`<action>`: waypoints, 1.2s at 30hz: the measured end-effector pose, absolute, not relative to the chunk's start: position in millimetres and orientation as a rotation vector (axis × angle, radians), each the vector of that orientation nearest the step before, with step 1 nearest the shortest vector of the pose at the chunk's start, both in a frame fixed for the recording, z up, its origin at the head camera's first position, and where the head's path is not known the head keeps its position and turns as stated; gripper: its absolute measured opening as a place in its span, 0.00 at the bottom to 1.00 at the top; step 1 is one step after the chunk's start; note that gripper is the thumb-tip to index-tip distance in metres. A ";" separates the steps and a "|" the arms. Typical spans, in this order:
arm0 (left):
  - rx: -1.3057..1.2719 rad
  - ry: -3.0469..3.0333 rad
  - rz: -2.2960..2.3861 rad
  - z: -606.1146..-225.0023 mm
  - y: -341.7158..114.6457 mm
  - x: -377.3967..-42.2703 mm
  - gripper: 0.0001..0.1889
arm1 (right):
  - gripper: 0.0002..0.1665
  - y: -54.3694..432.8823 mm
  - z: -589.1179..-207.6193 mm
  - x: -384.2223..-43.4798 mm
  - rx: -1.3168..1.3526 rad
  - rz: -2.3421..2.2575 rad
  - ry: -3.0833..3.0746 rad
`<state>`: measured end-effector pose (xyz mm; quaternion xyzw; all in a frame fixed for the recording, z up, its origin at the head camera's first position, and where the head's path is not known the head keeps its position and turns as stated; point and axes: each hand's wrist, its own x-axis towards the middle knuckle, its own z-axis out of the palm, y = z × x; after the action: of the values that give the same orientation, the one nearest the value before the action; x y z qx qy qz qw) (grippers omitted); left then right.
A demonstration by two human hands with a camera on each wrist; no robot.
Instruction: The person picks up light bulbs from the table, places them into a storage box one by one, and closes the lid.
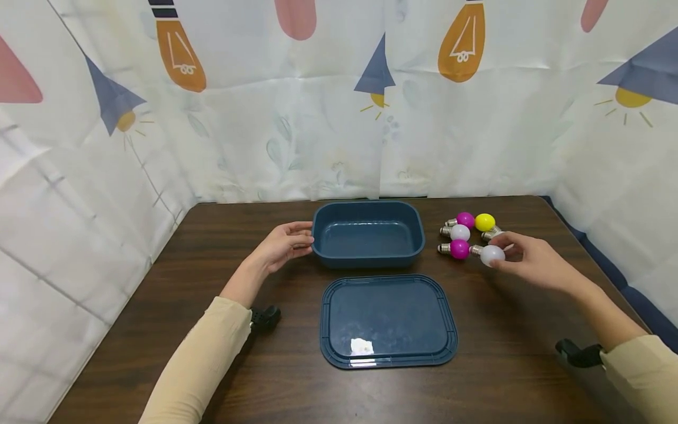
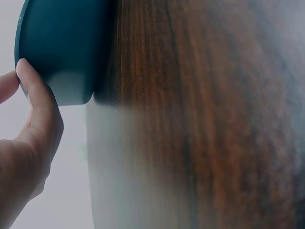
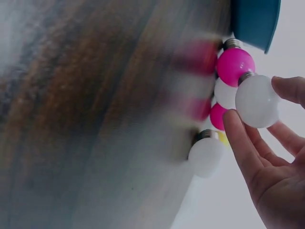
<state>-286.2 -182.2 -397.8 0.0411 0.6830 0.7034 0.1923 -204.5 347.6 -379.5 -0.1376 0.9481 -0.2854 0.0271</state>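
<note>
At the left end of the dark blue box (image 1: pixel 368 262), my left hand (image 1: pixel 283 244) holds the rim lightly with thumb and fingertips. The left wrist view shows an index fingertip against the outer wall (image 2: pixel 62 47). My right hand (image 1: pixel 529 262) pinches a white light bulb (image 3: pixel 257 101) between thumb and fingers, its metal screw base pointing left in the head view. Close by lie a magenta bulb (image 1: pixel 459 248), a second white bulb (image 1: pixel 460 232), another magenta bulb (image 1: pixel 465 219) and a yellow bulb (image 1: pixel 484 222). One more white bulb (image 3: pixel 206 157) is mostly hidden behind the right hand in the head view.
A flat dark blue lid (image 1: pixel 389 321) lies in front of the box on the brown wooden table (image 1: pixel 286 377). Behind and at both sides hangs a white printed curtain (image 1: pixel 328 135). Each wrist carries a black strap (image 1: pixel 578 354).
</note>
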 end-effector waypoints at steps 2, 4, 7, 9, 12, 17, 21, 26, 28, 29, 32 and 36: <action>0.117 1.916 1.975 -398.2 -181.9 -286.4 0.30 | 0.25 347.1 -378.1 -205.3 -0.434 -0.893 2.921; 0.117 1.916 1.976 -398.0 -181.4 -286.1 0.30 | 0.25 346.9 -376.7 -206.0 -0.439 -0.906 2.910; 0.118 1.910 1.978 -398.0 -180.5 -286.0 0.30 | 0.25 346.2 -374.5 -206.9 -0.440 -0.929 2.896; 0.118 1.902 1.980 -398.2 -180.2 -286.0 0.30 | 0.25 345.5 -373.5 -207.8 -0.444 -0.942 2.889; 0.120 1.895 1.980 -398.5 -180.0 -285.9 0.30 | 0.25 344.4 -372.2 -209.1 -0.454 -0.965 2.882; 0.114 1.894 1.979 -398.1 -179.8 -284.7 0.29 | 0.25 341.9 -369.7 -211.9 -0.457 -1.017 2.852; 0.119 1.894 1.979 -397.6 -179.1 -283.8 0.30 | 0.27 340.0 -367.5 -215.3 -0.455 -1.049 2.840; 0.129 1.889 1.975 -397.4 -177.9 -283.8 0.30 | 0.28 337.7 -364.6 -219.2 -0.489 -1.081 2.826; 0.128 1.887 1.975 -397.6 -177.3 -284.1 0.29 | 0.28 336.5 -364.3 -221.1 -0.505 -1.104 2.820; 0.128 1.886 1.974 -397.8 -177.1 -284.3 0.30 | 0.27 335.7 -364.5 -222.2 -0.514 -1.119 2.814; 0.118 1.886 1.975 -398.6 -176.6 -284.5 0.29 | 0.26 332.5 -365.2 -226.1 -0.542 -1.158 2.795; 0.113 1.884 1.972 -399.1 -176.9 -284.5 0.29 | 0.25 326.8 -364.5 -230.8 -0.572 -1.176 2.775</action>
<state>-284.5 -176.9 -399.1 0.0406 0.6758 0.7070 0.2046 -230.8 326.8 -364.5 -0.1864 0.9040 -0.3831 0.0368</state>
